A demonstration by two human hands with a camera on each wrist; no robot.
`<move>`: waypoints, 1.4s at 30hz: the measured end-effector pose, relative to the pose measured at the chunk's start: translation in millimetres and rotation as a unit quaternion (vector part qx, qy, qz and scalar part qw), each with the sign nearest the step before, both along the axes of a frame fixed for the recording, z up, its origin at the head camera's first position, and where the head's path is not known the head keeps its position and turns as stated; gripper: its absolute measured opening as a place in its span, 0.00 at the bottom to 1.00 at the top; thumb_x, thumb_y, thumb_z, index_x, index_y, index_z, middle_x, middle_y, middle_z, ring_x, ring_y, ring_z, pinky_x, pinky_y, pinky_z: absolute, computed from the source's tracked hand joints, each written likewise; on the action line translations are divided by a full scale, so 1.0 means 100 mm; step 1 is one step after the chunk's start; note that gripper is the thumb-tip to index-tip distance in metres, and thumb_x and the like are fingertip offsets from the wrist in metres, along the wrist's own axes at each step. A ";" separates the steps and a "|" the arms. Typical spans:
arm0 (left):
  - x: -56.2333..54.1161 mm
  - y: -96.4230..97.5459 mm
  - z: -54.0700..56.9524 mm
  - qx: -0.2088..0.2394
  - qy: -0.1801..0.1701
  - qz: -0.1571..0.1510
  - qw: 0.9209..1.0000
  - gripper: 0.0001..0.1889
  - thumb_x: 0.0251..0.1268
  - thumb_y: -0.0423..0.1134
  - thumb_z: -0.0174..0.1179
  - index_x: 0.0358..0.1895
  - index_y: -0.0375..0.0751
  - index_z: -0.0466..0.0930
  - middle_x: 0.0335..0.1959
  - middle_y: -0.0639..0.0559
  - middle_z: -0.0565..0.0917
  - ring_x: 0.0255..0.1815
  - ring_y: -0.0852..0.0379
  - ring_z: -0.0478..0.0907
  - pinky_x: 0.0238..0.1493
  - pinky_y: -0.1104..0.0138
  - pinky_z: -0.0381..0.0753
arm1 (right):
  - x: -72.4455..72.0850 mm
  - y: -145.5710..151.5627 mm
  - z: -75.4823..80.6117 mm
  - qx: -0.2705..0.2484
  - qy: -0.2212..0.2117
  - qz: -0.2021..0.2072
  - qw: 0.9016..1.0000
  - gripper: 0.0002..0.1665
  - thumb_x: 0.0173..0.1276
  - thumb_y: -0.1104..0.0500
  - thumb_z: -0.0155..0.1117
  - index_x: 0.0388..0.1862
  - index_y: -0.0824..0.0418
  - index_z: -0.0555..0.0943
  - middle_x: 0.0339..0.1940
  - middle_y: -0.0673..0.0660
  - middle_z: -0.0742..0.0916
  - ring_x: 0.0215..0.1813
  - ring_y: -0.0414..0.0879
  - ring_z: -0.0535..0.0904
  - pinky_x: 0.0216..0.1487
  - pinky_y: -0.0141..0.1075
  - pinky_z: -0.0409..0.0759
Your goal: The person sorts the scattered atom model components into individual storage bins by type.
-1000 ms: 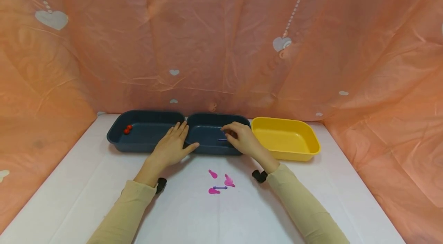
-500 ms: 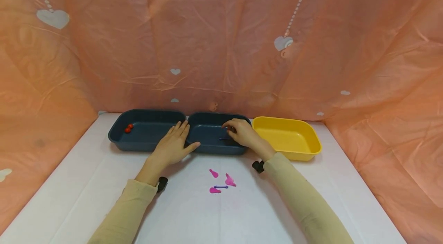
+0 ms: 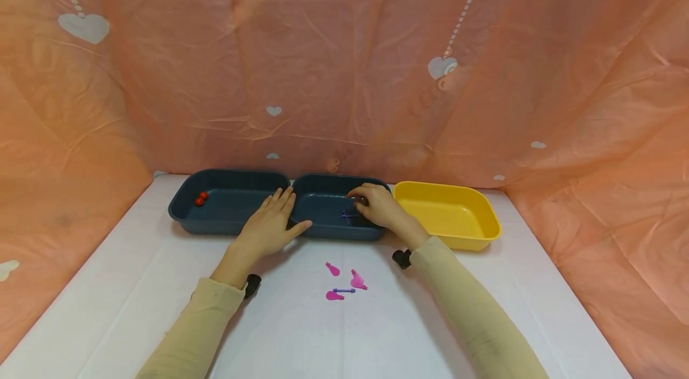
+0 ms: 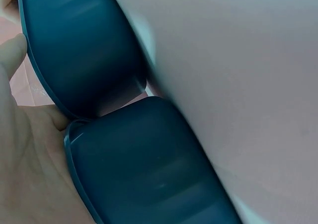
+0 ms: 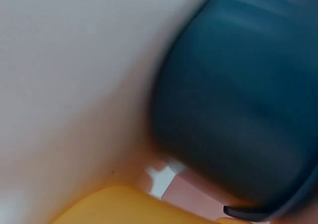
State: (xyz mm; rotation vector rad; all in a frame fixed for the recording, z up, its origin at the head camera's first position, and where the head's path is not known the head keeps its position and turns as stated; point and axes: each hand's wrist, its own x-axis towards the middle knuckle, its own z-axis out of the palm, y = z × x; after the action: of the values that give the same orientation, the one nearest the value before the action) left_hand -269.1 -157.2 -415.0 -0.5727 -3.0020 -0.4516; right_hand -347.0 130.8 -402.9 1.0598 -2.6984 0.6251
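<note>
Across mid-frame I see two navy trays (image 3: 231,202), a yellow tray (image 3: 441,211), a straight-fingered left hand (image 3: 269,225) on both navy trays, a curled right hand (image 3: 379,207), hold unclear, purple sticks (image 3: 347,216) in the centre one, red pieces (image 3: 200,201) in the left.

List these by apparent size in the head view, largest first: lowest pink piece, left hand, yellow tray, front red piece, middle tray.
1. Yellow tray and middle tray: too alike to rank, the middle one being partly covered.
2. Left hand
3. Lowest pink piece
4. Front red piece
</note>
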 end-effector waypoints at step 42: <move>0.03 0.03 0.02 0.003 0.006 0.007 1.000 0.48 0.79 0.65 0.49 0.81 0.25 0.52 0.84 0.33 0.49 0.85 0.35 0.43 0.83 0.44 0.44 | 1.00 0.08 -0.03 -0.085 0.007 0.080 0.993 0.13 0.68 0.67 0.73 0.51 0.63 0.88 0.40 0.53 0.86 0.39 0.46 0.82 0.41 0.30 0.85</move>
State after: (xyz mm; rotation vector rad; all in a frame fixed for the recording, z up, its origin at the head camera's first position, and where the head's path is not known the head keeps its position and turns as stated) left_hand -266.0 -153.8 -413.1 -0.5525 -2.9893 -0.4541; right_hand -247.0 139.1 -406.4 1.2380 -2.5113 0.8532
